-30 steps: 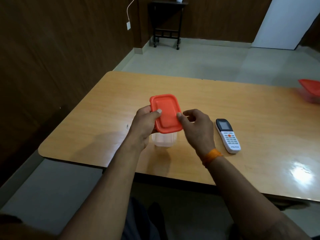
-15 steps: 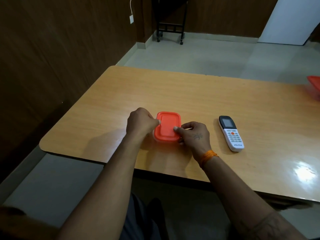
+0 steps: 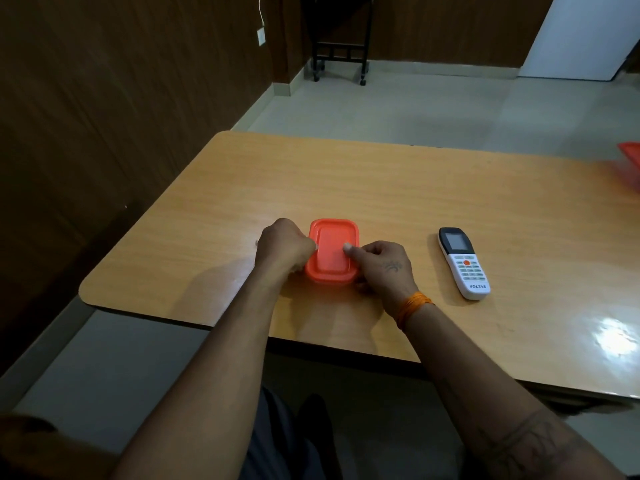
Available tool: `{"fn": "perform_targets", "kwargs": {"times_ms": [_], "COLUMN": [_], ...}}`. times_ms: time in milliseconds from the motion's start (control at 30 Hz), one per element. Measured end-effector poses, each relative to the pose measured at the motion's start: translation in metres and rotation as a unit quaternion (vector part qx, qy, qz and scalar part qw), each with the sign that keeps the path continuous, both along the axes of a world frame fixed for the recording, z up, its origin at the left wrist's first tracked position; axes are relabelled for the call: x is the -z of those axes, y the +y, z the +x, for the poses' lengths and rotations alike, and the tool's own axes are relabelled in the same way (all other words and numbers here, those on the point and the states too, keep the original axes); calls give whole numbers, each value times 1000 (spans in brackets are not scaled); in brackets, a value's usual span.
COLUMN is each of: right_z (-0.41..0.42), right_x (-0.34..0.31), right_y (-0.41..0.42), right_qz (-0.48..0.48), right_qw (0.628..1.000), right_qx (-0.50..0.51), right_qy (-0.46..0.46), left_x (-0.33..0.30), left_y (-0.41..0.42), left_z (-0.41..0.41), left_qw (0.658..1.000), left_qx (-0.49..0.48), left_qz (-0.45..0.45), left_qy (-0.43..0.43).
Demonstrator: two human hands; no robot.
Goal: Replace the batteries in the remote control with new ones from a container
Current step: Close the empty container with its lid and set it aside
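Observation:
A small clear container with an orange lid (image 3: 331, 251) stands on the wooden table (image 3: 381, 188) near its front edge. My left hand (image 3: 282, 244) grips the container's left side, thumb on the lid's edge. My right hand (image 3: 381, 268) holds its right side, with the thumb pressed on top of the lid. The container's contents are hidden under the lid and my fingers. A white remote control (image 3: 463, 262) with a black top and an orange button lies face up to the right of my right hand, apart from it.
Another orange-lidded container (image 3: 629, 164) sits at the table's far right edge. A black wheeled stand (image 3: 341, 53) stands by the back wall. A dark wooden wall runs along the left. My legs are under the table's front edge.
The container, held up above the table a second ago, has come down onto the tabletop. Both hands stayed on its sides, and the lid now sits flat.

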State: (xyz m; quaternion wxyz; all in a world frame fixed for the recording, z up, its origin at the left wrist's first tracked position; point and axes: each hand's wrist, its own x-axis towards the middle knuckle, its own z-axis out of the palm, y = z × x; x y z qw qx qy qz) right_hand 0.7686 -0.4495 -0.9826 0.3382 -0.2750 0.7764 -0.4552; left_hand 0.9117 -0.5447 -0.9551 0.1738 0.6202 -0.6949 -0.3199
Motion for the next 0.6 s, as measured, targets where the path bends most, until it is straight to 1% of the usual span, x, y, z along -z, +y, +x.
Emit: {"fn": "perform_targets", "kwargs": {"times_ms": [100,167,233,433,500,600], "right_z": [-2,-2,0,18,21,19], "right_x": [-6,-10,-10,-12,-12,-9], "right_y": [-5,-11,-14,-16,-17,-17], "right_qz": [-19,-30,-58,-103,-119,-127], "right_qw": [1000,1000,998,994,992,992], "right_qx": [10,9,6,-8,8,27], "right_qy": [-3,-2,5,42,31,3], "left_x": [-4,-7,-6,-10,-9,-3], "left_y": [2,6,9,19,20,20], "left_z": [0,-2,-7,-23,-27,-30], "left_qw": [993,986,981,980,978,974], "left_qx": [11,29,25,-18,-32,-40], "left_qz": [61,91,95,82,63,85], "left_qy": [98,138,165,183,197,207]}}
